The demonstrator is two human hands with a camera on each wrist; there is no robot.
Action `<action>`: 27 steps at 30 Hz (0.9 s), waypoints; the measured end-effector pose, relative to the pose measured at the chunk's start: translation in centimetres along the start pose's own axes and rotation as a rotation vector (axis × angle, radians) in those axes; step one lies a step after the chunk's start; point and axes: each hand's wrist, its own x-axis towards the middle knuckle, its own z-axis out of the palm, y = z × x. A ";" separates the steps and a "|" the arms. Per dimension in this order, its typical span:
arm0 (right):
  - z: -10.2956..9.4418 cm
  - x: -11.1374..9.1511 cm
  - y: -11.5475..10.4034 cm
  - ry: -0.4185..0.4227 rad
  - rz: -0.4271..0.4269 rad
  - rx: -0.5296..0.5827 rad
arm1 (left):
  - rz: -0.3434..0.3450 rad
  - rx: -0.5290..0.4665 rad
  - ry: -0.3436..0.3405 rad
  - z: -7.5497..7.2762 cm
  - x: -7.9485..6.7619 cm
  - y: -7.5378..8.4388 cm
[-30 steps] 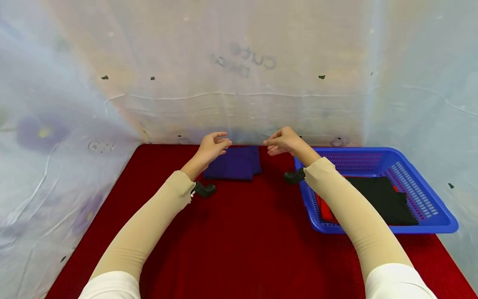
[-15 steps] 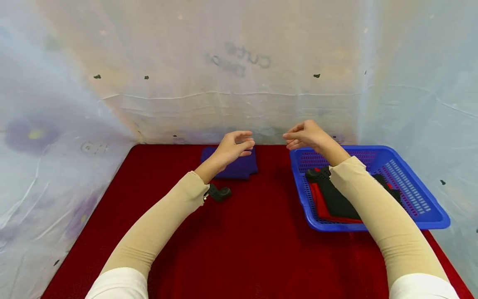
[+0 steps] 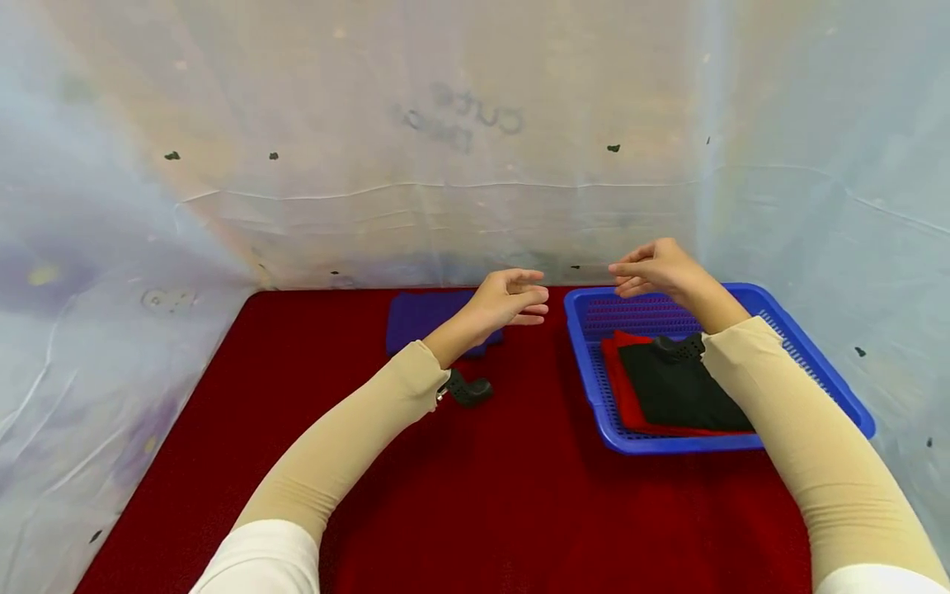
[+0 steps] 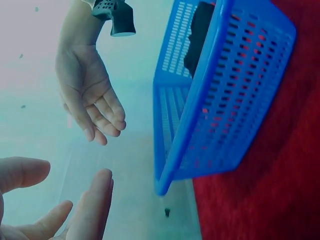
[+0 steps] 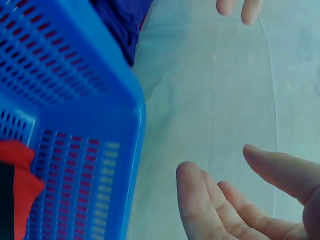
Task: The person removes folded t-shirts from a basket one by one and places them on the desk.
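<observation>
My left hand hovers over the table between the folded blue cloth and the basket, holding nothing, its fingers loosely bent. Above the back left part of the blue basket hangs my right hand, also holding nothing, thumb and fingers apart in the right wrist view. The folded dark blue cloth lies at the back of the table, partly hidden behind the left hand and forearm. Inside the basket a folded black cloth lies on a red cloth; the right forearm covers part of them.
A red cloth covers the table. Pale plastic sheeting hangs behind the table and along both sides. Black camera mounts sit on the left wrist and on the right wrist.
Both hands have moved right, the right hand coming over the basket and the left hand leaving the blue cloth's area. The view has shifted slightly, and the cloths stay where they were.
</observation>
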 end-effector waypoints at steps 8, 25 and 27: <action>-2.4 -1.6 1.1 0.027 0.007 -0.046 | -0.022 -0.076 -0.059 2.0 1.0 -0.4; -7.8 -5.5 5.2 0.116 0.107 -0.180 | -0.243 -0.246 -0.151 6.7 2.8 -2.5; -8.3 -5.9 5.7 0.122 0.118 -0.201 | -0.258 -0.255 -0.151 7.2 2.9 -2.6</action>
